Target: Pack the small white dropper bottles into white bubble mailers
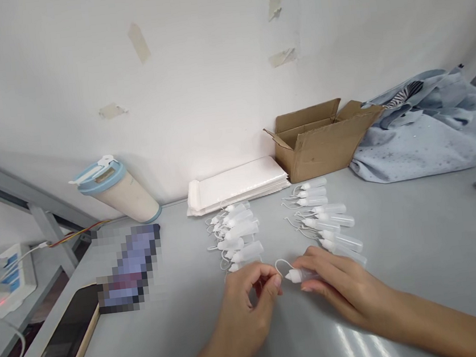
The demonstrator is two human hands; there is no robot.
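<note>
Left bottles (242, 229): clustered on bench (187, 333), beyond left hand.
Left hand (240, 310): thumb and finger pinched on cord end; tip hidden.
Cord (282, 260): arches to held bottle; step likely handling its end, next calls for fine fingertip aim, steady bottle.
Held bottle (307, 274): between hands, nozzle (292, 276) leftward.
Right hand (344, 281): clamped round bottle body.
Right bottles (336, 209): rowed beyond right hand.

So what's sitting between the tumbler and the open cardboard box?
A stack of white packets lies between the tumbler and the open cardboard box, in the head view.
</note>
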